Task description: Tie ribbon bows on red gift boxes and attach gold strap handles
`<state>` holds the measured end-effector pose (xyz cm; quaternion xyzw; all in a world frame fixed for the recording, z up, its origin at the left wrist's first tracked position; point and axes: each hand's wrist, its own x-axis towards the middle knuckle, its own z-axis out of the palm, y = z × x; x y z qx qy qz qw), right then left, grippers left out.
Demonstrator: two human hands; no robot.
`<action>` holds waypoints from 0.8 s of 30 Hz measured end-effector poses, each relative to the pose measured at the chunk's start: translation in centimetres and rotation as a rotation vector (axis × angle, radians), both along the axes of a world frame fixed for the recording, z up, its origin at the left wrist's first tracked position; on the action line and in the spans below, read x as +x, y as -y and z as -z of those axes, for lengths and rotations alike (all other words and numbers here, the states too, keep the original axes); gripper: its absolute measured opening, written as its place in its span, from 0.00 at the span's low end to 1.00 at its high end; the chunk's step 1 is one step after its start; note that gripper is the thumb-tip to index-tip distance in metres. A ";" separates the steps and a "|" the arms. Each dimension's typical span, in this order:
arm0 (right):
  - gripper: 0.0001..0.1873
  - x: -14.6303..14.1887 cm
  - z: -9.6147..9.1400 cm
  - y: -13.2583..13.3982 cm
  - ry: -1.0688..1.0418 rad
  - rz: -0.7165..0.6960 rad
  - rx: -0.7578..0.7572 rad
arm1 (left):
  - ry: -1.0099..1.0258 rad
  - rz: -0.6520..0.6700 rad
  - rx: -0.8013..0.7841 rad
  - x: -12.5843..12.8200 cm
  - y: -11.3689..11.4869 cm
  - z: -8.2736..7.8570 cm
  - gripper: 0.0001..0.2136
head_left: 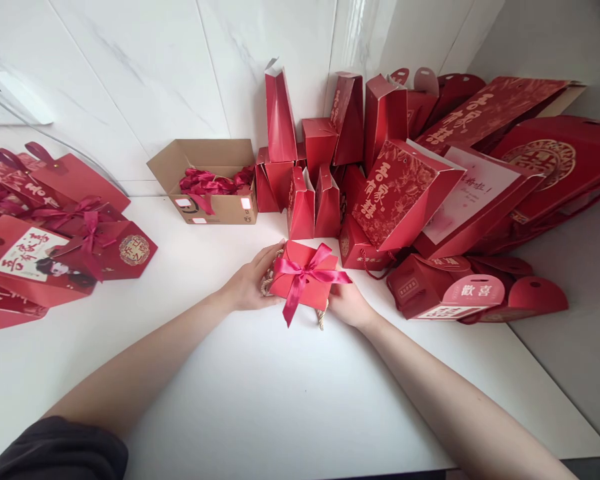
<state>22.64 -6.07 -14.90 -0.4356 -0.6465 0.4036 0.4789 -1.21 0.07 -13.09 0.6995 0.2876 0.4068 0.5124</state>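
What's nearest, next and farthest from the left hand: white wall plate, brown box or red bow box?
1. Red bow box, just right of the left hand.
2. Brown box, beyond the hand.
3. White wall plate, far left.

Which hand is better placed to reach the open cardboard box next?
Probably the left hand: it is nearer the cardboard box, while the right hand is on the other side of the bow-tied red box.
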 end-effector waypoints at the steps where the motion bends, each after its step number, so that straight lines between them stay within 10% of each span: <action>1: 0.31 0.1 0.1 -0.1 0.004 -0.011 -0.009 | -0.064 0.002 0.106 -0.2 0.1 0.0 0.40; 7: 0.22 0.2 0.1 -0.2 0.013 0.002 -0.016 | -0.226 -0.001 0.321 -0.6 -0.1 0.5 0.49; 24: 0.21 0.2 0.2 -0.1 0.034 0.039 -0.019 | -0.234 0.021 0.218 0.0 0.0 0.1 0.46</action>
